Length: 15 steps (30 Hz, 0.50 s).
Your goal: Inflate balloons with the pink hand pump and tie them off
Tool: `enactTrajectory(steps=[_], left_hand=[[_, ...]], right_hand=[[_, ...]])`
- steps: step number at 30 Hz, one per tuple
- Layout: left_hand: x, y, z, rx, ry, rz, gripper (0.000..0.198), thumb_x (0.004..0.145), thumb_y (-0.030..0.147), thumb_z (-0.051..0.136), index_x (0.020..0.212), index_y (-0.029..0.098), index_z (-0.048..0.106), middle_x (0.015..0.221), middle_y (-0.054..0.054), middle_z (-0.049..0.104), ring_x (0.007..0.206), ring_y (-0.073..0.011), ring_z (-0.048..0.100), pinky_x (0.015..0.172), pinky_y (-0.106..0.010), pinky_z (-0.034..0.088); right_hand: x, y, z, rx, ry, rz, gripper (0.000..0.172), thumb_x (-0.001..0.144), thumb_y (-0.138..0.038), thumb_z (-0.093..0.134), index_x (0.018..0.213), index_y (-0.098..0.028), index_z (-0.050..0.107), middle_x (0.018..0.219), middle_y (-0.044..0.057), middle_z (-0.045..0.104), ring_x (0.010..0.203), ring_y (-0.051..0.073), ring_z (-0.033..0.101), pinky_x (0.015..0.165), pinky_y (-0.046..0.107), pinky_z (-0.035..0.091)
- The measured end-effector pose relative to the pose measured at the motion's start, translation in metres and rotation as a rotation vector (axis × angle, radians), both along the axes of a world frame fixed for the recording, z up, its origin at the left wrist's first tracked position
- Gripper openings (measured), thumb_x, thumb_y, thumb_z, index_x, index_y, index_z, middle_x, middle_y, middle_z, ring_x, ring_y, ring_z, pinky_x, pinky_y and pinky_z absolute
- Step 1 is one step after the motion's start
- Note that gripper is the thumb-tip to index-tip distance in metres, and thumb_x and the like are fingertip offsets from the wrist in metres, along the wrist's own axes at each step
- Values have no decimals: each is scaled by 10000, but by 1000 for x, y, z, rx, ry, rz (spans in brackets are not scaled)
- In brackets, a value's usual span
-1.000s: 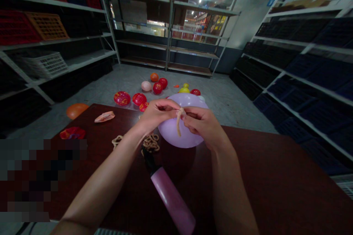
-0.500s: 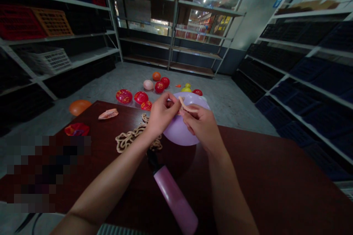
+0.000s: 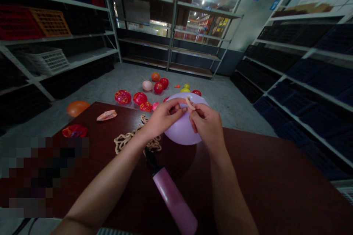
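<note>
On the dark surface (image 3: 264, 169), heaped cord (image 3: 124, 140) lies near the left hand (image 3: 163, 115), whose grip I cannot tell. The right hand (image 3: 206, 122) pinches a beige strand (image 3: 189, 102), probably for control, above the purple balloon (image 3: 180, 134) beneath both hands.

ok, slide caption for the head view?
Right hand pinches a cord beside the left hand, at a lilac balloon; pump on the table.

Smooth, glossy balloon (image 3: 180, 134); matt rope (image 3: 125, 140)

Metal shelves (image 3: 173, 22) around grey floor (image 3: 239, 110)
</note>
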<state>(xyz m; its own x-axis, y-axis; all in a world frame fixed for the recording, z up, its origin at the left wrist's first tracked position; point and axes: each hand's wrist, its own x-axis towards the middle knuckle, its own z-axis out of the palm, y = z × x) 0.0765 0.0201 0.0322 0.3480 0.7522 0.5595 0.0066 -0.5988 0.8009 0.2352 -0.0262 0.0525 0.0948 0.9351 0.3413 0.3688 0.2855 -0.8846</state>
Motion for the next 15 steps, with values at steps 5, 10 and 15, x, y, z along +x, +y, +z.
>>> enactTrajectory(steps=[5,10,15], left_hand=[[-3,-5,7,157,154,130,212,965,230,604,1129,157,719,712,12,581,642,-139,524,626,-255,393],[-6,-9,13,263,299,203,100,989,173,581,1019,149,674,920,-56,703,781,-175,618,728,-285,439],[-7,-8,14,185,268,211,60,999,188,576,994,144,617,818,-32,648,744,-175,604,686,-278,417]], right_hand=[[-7,-3,-1,120,-180,-121,224,935,-357,555,757,-229,598,597,-15,562,574,138,505,571,285,342],[-15,-4,-4,211,-326,-198,155,965,-295,513,858,-233,607,644,-5,611,607,161,554,649,310,370],[-16,-4,-5,276,-432,-172,160,991,-270,478,909,-235,611,645,-12,617,608,162,581,676,311,387]])
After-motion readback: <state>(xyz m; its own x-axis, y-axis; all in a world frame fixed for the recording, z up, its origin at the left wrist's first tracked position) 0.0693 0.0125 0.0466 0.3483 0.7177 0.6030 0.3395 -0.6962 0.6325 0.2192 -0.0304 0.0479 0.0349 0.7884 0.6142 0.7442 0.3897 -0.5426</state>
